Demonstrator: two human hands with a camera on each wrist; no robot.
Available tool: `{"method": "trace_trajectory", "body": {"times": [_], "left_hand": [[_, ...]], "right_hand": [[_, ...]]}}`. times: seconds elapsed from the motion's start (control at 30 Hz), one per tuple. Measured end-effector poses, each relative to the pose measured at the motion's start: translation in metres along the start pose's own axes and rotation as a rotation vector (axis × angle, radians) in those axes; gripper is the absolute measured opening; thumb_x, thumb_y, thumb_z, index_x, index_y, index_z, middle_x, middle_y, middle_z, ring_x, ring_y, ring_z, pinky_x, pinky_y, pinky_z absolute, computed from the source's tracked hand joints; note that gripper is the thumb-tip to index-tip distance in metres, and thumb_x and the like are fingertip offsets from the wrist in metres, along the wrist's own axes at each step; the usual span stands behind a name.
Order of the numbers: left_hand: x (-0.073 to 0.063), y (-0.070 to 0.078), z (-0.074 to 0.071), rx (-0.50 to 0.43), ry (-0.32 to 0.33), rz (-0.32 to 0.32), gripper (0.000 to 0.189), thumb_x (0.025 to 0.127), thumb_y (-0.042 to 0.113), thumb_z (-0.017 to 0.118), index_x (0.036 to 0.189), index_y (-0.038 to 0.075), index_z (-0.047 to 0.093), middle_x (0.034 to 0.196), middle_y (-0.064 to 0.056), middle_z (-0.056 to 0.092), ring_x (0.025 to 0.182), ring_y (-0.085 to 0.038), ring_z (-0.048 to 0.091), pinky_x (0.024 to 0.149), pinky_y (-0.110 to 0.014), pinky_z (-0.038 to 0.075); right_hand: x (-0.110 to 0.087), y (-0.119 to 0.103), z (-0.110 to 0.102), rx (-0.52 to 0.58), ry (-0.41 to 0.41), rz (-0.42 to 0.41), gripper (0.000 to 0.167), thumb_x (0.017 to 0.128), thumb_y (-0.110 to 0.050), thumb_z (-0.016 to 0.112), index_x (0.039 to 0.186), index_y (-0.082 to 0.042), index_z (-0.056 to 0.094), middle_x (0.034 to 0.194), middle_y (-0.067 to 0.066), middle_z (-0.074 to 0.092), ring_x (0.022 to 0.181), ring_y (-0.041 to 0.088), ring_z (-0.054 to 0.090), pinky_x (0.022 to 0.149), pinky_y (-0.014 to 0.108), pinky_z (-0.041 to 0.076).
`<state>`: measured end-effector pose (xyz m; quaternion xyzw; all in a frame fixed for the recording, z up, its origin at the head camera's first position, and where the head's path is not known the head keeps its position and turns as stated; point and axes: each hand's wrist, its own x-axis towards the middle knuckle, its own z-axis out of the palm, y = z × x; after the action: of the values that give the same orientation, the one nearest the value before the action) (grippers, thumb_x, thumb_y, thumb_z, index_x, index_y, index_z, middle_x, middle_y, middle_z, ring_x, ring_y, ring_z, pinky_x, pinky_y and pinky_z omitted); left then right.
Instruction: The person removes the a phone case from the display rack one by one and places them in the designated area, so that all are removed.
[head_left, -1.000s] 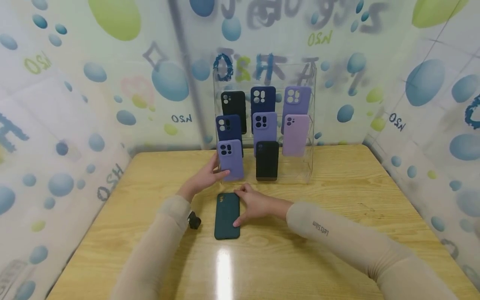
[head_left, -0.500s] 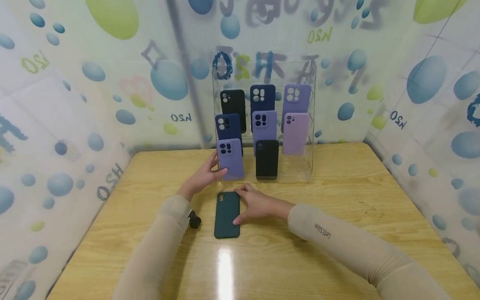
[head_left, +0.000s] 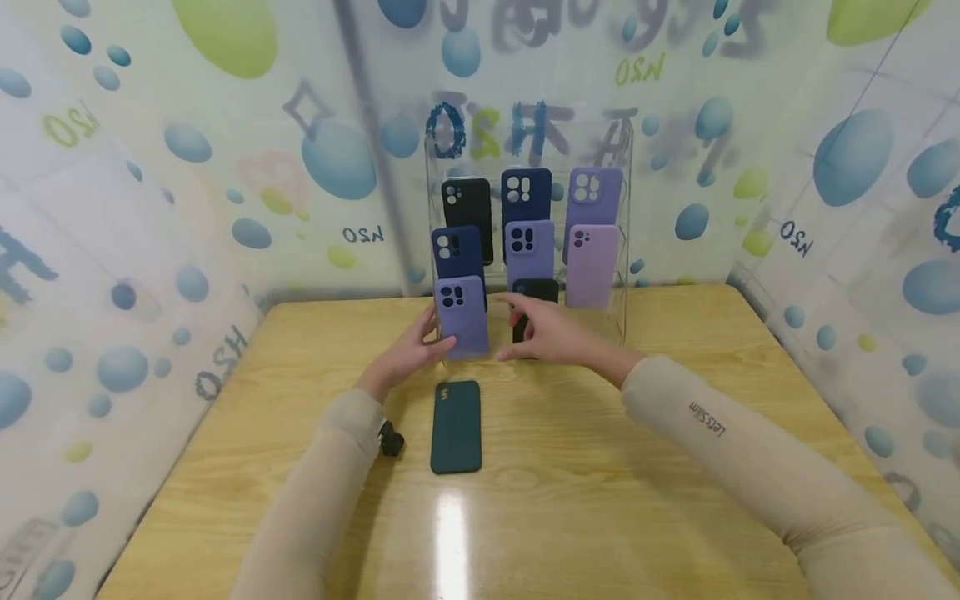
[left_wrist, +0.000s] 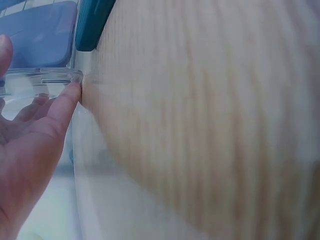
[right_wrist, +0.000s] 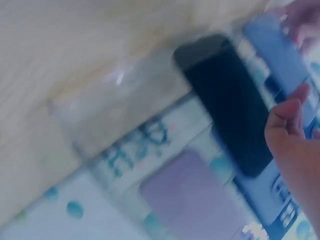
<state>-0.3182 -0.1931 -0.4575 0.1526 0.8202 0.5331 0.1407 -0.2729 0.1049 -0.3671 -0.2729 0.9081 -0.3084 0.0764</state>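
Note:
A clear display stand holds several phone cases in tiers. My left hand grips its left side, thumb in front by the lower-left purple phone case and fingers behind the clear edge. My right hand, thumb and fingertips spread apart, reaches in front of the black phone case toward that purple case; nothing is between its fingers. A dark teal phone case lies flat on the table in front of the stand, untouched, its camera cutout at the far end.
Above on the stand are black, navy and purple cases, with a pink-lilac case at the right. The wooden table meets patterned walls at the back and sides.
My right hand has let go of the teal case and moved up and forward to the stand's bottom row. The teal case stays on the table; my left hand keeps its place.

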Motion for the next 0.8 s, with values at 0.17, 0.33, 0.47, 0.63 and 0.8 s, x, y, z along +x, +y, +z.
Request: {"method": "trace_trajectory", "body": {"times": [0.17, 0.33, 0.47, 0.63, 0.8], "left_hand": [[-0.001, 0.002, 0.000, 0.001, -0.020, -0.014, 0.096, 0.106, 0.040, 0.066, 0.173, 0.032, -0.003, 0.181, -0.015, 0.008, 0.167, -0.040, 0.010, 0.128, -0.066, 0.027], [-0.003, 0.002, 0.000, -0.004, -0.018, -0.015, 0.096, 0.106, 0.041, 0.066, 0.172, 0.034, -0.002, 0.181, -0.013, 0.009, 0.168, -0.038, 0.009, 0.129, -0.065, 0.025], [-0.004, 0.002, 0.000, -0.015, -0.019, -0.012, 0.096, 0.106, 0.039, 0.066, 0.172, 0.037, -0.004, 0.181, -0.013, 0.008, 0.168, -0.038, 0.008, 0.129, -0.065, 0.024], [-0.004, 0.004, 0.000, -0.030, -0.024, -0.008, 0.096, 0.107, 0.038, 0.066, 0.172, 0.038, -0.006, 0.181, -0.014, 0.008, 0.168, -0.039, 0.009, 0.128, -0.065, 0.027], [-0.004, 0.004, 0.000, -0.057, -0.040, -0.016, 0.097, 0.106, 0.038, 0.066, 0.172, 0.038, -0.005, 0.181, -0.013, 0.008, 0.167, -0.038, 0.012, 0.126, -0.063, 0.034]], "right_hand": [[-0.008, 0.017, -0.024, -0.042, 0.152, 0.063, 0.098, 0.091, -0.037, 0.087, 0.169, -0.025, 0.030, 0.134, 0.015, 0.060, 0.084, 0.024, 0.064, 0.080, 0.041, 0.056], [-0.012, 0.034, -0.026, -0.087, 0.191, 0.116, 0.098, 0.091, -0.037, 0.087, 0.169, -0.023, 0.029, 0.126, 0.015, 0.057, 0.083, 0.023, 0.060, 0.079, 0.040, 0.053], [-0.013, 0.043, -0.024, -0.096, 0.205, 0.139, 0.097, 0.092, -0.036, 0.086, 0.169, -0.017, 0.029, 0.116, 0.016, 0.057, 0.083, 0.025, 0.056, 0.079, 0.041, 0.050], [-0.013, 0.049, -0.021, -0.099, 0.224, 0.146, 0.090, 0.093, -0.035, 0.085, 0.165, -0.014, 0.035, 0.120, 0.019, 0.061, 0.086, 0.028, 0.059, 0.084, 0.045, 0.052], [-0.014, 0.055, -0.016, -0.067, 0.262, 0.122, 0.079, 0.095, -0.031, 0.083, 0.161, -0.017, 0.040, 0.135, 0.021, 0.059, 0.097, 0.030, 0.066, 0.092, 0.049, 0.056]]}}
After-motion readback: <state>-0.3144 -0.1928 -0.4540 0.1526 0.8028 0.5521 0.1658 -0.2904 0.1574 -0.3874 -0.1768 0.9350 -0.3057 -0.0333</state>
